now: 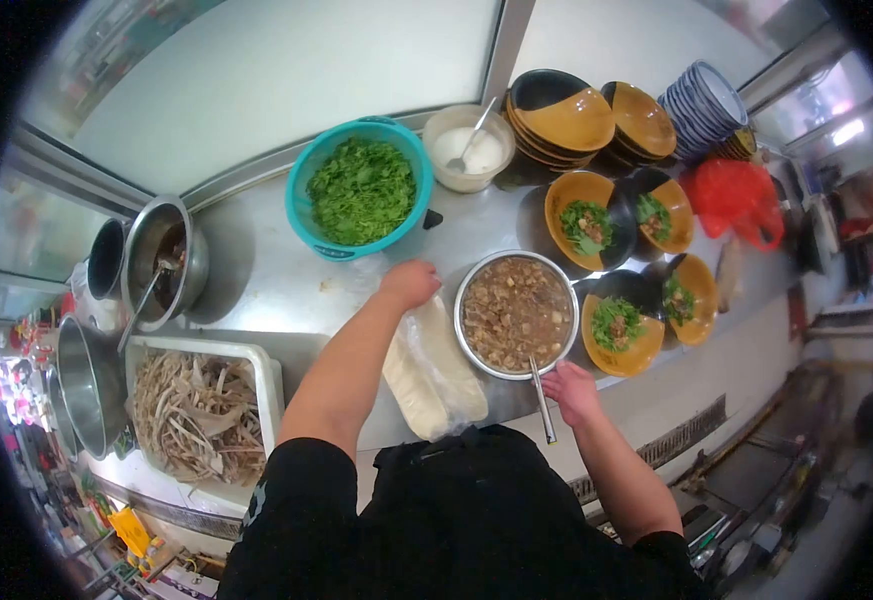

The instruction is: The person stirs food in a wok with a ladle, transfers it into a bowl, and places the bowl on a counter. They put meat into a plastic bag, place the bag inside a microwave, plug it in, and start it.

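My left hand [411, 284] is closed at the upper end of a clear plastic bag [431, 370] with pale, flat, soft-looking pieces inside. Just right of the bag stands a round metal bowl [461, 340] full of brown chopped meat in sauce [516, 312]. A metal spoon [543, 405] leans in it, its handle over the near rim. My right hand [571, 392] is at that rim beside the handle, fingers stretched out and apart from any grip on it; whether they touch the rim is hard to tell. Several black-and-yellow bowls [563, 205] to the right hold green herbs with brown meat.
Behind are a teal basin [298, 190] of chopped greens and a tub [438, 128] of white powder with a spoon. Stacked bowls [581, 118] and a red plastic bag [736, 200] stand back right. At left are a metal pot [196, 265] and a white tray [268, 390] of brownish strips.
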The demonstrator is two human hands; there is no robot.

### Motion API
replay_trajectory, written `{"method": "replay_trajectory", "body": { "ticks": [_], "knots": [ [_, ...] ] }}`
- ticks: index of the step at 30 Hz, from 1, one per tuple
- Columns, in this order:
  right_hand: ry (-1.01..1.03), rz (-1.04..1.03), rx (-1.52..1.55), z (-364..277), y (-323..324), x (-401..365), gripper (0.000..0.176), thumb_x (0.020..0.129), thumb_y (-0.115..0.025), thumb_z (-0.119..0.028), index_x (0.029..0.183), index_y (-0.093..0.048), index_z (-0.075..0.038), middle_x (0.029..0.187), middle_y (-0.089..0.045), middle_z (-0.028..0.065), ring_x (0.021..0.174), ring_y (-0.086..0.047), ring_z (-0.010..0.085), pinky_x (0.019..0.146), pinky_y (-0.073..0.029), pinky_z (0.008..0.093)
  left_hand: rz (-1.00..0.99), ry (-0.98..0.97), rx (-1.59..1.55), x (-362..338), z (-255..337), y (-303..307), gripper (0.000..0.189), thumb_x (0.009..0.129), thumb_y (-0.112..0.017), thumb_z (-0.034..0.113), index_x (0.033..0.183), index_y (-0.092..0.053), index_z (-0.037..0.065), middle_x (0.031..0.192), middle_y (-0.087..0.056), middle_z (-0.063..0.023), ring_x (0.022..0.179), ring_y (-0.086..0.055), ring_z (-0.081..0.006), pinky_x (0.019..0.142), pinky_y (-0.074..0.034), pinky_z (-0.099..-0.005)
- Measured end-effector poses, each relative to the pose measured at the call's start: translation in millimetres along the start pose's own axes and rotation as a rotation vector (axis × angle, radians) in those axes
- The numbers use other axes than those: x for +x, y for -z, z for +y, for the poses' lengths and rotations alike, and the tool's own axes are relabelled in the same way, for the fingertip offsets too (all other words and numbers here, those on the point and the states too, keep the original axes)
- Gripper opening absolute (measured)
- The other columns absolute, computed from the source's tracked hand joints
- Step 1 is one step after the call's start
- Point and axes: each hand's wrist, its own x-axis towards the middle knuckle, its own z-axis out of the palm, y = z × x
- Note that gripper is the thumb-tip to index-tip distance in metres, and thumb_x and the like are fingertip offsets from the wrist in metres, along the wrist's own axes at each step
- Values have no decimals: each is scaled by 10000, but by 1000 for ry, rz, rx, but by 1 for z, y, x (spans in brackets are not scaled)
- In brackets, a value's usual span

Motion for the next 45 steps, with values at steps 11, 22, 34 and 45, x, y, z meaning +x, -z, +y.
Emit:
{"method": "replay_trajectory", "body": {
  "ticks": [11, 22, 34, 45],
  "knots": [
    [44, -80, 2, -19, -32, 32, 241, 962, -388, -199, 995, -501, 12, 852, -611, 133, 755, -630, 225, 687, -516, 309, 203, 160, -19, -72, -43, -10, 293, 816, -470, 309, 906, -642, 90, 934, -622, -166, 913, -572, -338, 790, -462, -442],
    [39, -106, -8, -50, -71, 78, 244, 957, -391, -186, 1003, -498, 27, 882, -626, 154, 799, -641, 255, 685, -510, 317, 190, 342, -52, -114, -47, -8, 295, 809, -485, 320, 909, -638, 89, 899, -629, -170, 892, -581, -346, 766, -460, -443],
    [46, -124, 51, -63, -76, 102, 230, 926, -466, -194, 1053, -497, -4, 855, -619, 124, 782, -618, 213, 673, -498, 295, 363, 337, -111, -144, -56, -22, 267, 822, -490, 263, 943, -634, 73, 948, -623, -178, 889, -581, -357, 778, -456, -439],
    [1046, -486, -1491, 18, -88, -10, 772, 679, -749, -256, 1317, -358, -67, 1258, -426, 188, 1096, -481, 336, 860, -462, 413, 485, 434, -80, -222, -6, 46, 407, 735, -640, 168, 1121, -538, 94, 1115, -539, -156, 927, -593, -325, 772, -484, -402]
  ]
}}
